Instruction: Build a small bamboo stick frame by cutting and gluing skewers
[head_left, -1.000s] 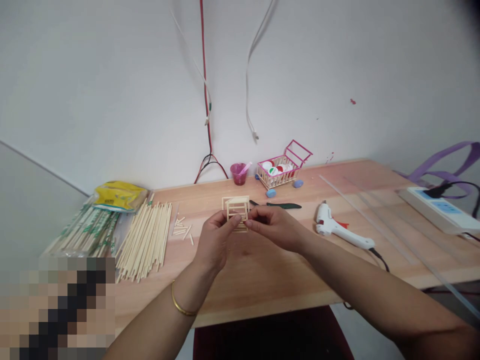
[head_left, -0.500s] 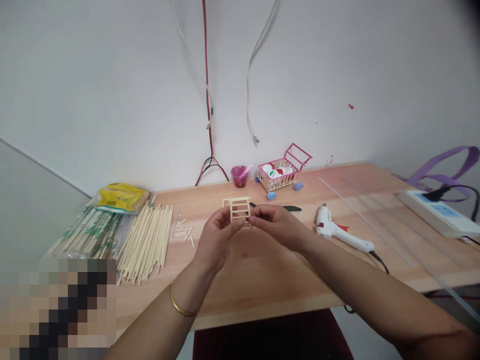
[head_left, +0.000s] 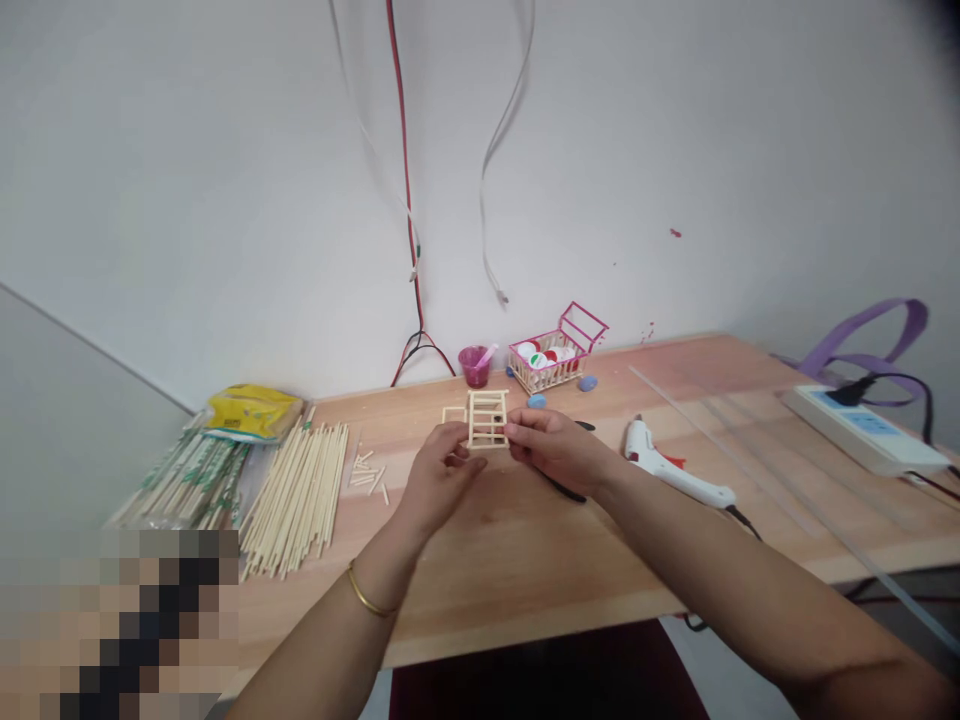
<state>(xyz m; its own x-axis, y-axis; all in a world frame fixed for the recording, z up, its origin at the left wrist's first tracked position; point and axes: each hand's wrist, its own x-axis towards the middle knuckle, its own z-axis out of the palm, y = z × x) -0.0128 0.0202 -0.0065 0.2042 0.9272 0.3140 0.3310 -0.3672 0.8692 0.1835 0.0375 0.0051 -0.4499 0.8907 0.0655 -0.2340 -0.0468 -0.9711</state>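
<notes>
A small stick frame [head_left: 488,397] with several crossbars stands upright in front of me above the table. My right hand [head_left: 555,448] pinches its right edge between thumb and fingers. Beside its left edge is my left hand [head_left: 435,478], thumb apart from the curled fingers; whether a fingertip touches the frame I cannot tell. Part of another light stick outline [head_left: 453,409] shows behind, to the left; I cannot tell whether it is joined on. A black-handled tool [head_left: 564,489] lies partly hidden behind my right hand.
On the wooden table [head_left: 450,590] are loose sticks [head_left: 300,495], short cut pieces [head_left: 367,472], wrapped stick bundles [head_left: 187,475] and a yellow packet [head_left: 253,412]. Farther back stand a pink cup [head_left: 472,368] and a miniature cart [head_left: 551,370]. A glue gun [head_left: 675,470] and power strip [head_left: 862,430] lie right.
My left thumb has come off the stick frame and the left hand has loosened and drawn slightly down. The frame has turned a little, with my right hand still on it. The view has shifted slightly.
</notes>
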